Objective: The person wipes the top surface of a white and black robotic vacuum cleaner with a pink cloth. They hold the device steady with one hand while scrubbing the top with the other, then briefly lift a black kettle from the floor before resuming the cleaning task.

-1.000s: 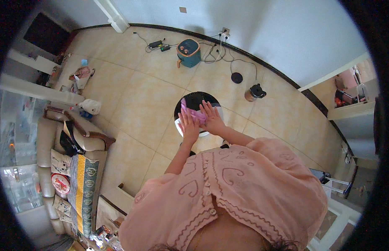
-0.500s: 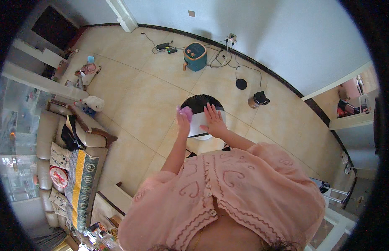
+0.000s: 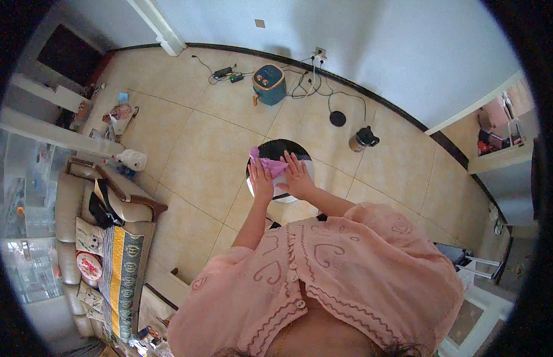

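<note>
A pink cloth [image 3: 269, 164] lies on the dark top of a round black-and-white object [image 3: 300, 156] standing on the tiled floor in front of me. My left hand [image 3: 261, 180] presses on the cloth's near left part and holds it. Just to its right, my right hand [image 3: 298, 178] lies flat with fingers spread, fingertips at the cloth's edge. Both forearms reach forward from my pink sleeves.
Against the far wall stand a teal appliance [image 3: 269, 83], a black disc [image 3: 337, 118], a dark jug [image 3: 363, 138] and trailing cables. A sofa [image 3: 80, 226] with cushions fills the left side, a white bottle [image 3: 133, 159] beside it. A white frame [image 3: 476, 268] stands at right.
The cloth has slid from the top's left edge back toward the middle under my left hand. The right hand stays flat on the top.
</note>
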{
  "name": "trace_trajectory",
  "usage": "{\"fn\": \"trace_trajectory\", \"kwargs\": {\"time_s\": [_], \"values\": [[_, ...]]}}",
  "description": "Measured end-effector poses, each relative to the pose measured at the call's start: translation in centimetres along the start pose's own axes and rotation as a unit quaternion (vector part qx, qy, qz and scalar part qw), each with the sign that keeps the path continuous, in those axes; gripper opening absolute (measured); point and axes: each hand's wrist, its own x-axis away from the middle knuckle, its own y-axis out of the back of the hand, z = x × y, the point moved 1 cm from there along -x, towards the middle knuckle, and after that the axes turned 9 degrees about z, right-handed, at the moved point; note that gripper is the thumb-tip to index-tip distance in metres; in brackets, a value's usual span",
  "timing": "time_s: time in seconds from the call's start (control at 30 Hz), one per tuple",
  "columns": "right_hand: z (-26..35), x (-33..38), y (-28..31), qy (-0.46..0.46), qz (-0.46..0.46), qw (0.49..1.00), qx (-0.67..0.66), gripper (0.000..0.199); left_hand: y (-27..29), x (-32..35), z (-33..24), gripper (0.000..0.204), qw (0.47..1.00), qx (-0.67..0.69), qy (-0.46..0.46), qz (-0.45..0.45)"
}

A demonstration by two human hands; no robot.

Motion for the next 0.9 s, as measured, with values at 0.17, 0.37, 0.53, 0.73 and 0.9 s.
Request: {"fn": "trace_trajectory", "kwargs": {"time_s": [0.17, 0.37, 0.53, 0.73, 0.9], "values": [[0.2, -1.1, -0.2, 0.031, 0.018, 0.999, 0.011, 0.089, -2.5, -2.4, 5.4, 0.044, 0.985, 0.168, 0.007, -0.038], [-1.4, -1.0, 2.0, 0.029, 0.046, 0.993, -0.105, 0.079, 1.2, -3.2, -1.7, 0.044, 0.975, 0.215, -0.049, 0.033], [-4.4, -1.6, 2.4, 0.000, -0.200, 0.861, -0.468, 0.055, 1.9, -1.1, -8.3, 0.052, 0.990, 0.075, -0.050, 0.109], [1.3, 0.7, 3.1, 0.205, -0.132, 0.970, 0.011, 0.043, 2.0, 2.2, -5.4, 0.068, 0.970, -0.198, -0.035, 0.133], [-0.2, 0.2, 1.2, 0.169, -0.090, 0.981, -0.012, 0.048, 1.3, 2.0, -3.5, 0.065, 0.979, -0.162, -0.020, 0.126]]}}
